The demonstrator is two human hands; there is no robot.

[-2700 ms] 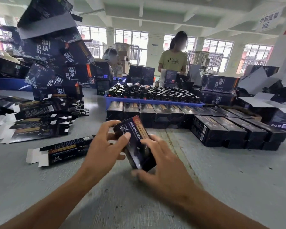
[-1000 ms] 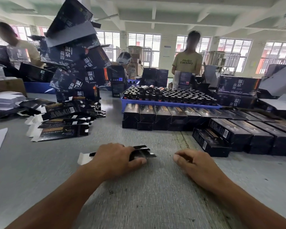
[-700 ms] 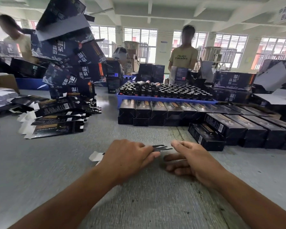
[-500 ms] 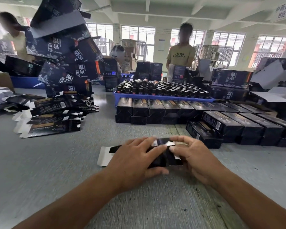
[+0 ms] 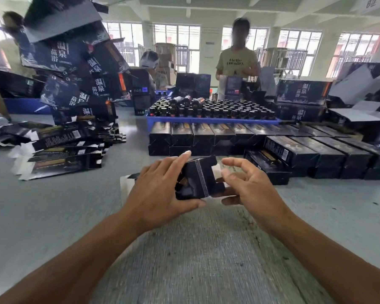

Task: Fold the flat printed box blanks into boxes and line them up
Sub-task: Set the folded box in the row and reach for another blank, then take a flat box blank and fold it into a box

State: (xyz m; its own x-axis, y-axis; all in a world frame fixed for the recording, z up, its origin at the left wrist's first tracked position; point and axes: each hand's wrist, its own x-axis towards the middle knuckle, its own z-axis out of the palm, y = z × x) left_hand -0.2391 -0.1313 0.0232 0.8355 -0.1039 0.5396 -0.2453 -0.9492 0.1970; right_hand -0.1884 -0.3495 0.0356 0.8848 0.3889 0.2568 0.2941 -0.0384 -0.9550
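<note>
On the grey worktable, far left: a spread heap of flat box blanks, black print with white tabs, lying overlapped. Behind it, a leaning tower of large dark cartons with white characters.

Centre foreground: left hand, fingers curled over the near-left side of a black box blank, thumb beneath its lower edge, forefinger extended along the top. The blank is raised off the table and partly opened; a cut-out end flap faces right. Motion blur leaves its exact shape uncertain, possibly a half-formed sleeve.

Just right of it: right hand, fingers loosely spread; fingertips appear to touch the blank's flap end, no clear grip seen.

Centre rear: row of folded boxes, standing side by side, touching; behind them a blue tray packed with dark bottles. A person in a yellow shirt stands beyond.

Right: second group of folded boxes, laid lengthwise, close together. Further large cartons at rear right.
</note>
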